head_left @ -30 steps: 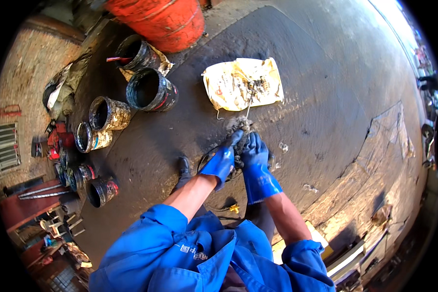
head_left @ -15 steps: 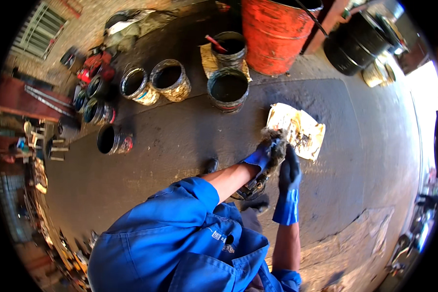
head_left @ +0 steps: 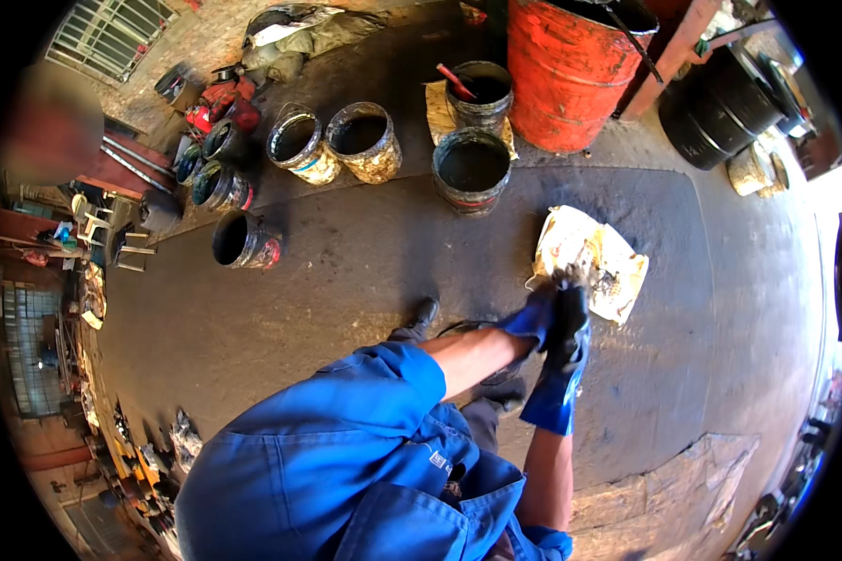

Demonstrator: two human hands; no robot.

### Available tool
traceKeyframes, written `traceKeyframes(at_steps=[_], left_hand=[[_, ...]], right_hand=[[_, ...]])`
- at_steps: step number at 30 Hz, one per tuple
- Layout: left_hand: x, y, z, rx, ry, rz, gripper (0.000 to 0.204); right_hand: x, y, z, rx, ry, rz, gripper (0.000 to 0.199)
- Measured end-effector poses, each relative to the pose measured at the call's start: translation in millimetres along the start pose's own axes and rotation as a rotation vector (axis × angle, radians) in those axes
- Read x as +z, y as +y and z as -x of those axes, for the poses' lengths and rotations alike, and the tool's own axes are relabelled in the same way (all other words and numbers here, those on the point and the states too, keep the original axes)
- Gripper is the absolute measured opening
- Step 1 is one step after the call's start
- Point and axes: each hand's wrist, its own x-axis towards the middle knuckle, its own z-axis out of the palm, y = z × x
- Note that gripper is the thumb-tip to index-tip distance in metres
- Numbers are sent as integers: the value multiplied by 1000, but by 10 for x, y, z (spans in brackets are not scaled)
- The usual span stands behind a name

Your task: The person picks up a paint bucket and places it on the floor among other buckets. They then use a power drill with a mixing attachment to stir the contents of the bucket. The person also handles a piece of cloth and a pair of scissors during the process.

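Note:
In blue gloves darkened with black grime, my hands meet in front of me, right of the middle. My left hand [head_left: 538, 316] reaches across from the left and its fingers are partly hidden behind my right hand. A fuzzy grey-black wad [head_left: 569, 275] sticks out past the fingertips, with both hands closed around it. My right hand [head_left: 568, 327] looks almost wholly black over the palm and fingers. Just beyond the wad, a stained cream-coloured sheet [head_left: 571, 234] lies on the floor with dark smears on it.
Open buckets of dark content, one [head_left: 472, 171] ahead and another [head_left: 363, 142] farther left, stand on the dark floor. One behind holds a red-handled tool [head_left: 456, 81]. A big red drum [head_left: 571, 79] and a black drum [head_left: 720, 107] stand at the back right. A tipped bucket [head_left: 243, 240] lies left.
My hands have come together, the right now covering part of the left and the wad. The wad has moved right, toward the sheet. The whole view has shifted slightly.

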Motion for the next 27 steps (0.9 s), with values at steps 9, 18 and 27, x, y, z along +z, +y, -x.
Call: traceKeyframes(at_steps=[9,18,27], left_hand=[[158,-256,204,-225,-8,160,29],[-54,-164,-222,-130,69,-270,23],[-29,-539,-281,-96,98,-359,15]], right_hand=[[-451,-65,-37,-108,249,-76,52],[-206,-173,241,-402,180,1070,41],[-477,7,137,76,-84,1831,54]])
